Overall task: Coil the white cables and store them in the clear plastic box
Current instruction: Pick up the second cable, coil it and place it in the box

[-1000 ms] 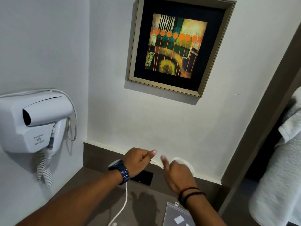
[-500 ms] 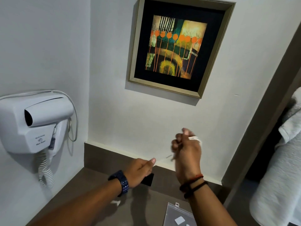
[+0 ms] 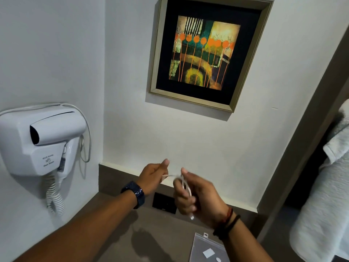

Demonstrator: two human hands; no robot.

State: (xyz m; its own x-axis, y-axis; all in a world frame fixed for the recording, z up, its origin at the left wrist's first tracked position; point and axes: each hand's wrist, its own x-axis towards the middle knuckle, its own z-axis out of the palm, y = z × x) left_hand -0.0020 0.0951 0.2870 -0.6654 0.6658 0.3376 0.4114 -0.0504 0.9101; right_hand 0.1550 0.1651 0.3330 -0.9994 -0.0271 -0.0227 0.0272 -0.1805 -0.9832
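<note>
My right hand holds a small coil of white cable in the air above the brown counter, with a connector end hanging below its fingers. My left hand pinches the free end of the same cable just to the left, and a short taut stretch runs between the two hands. The clear plastic box lies on the counter at the bottom edge, below my right wrist, with small white pieces inside it. The box is partly cut off by the frame.
A white wall-mounted hair dryer with a curly cord hangs on the left wall. A framed picture hangs above. A black socket plate sits in the counter's backsplash. White towels hang at the right.
My right hand has come down from its raised position and now sits level with the left. The long cable that hung toward the counter a second ago is wound into the coil.
</note>
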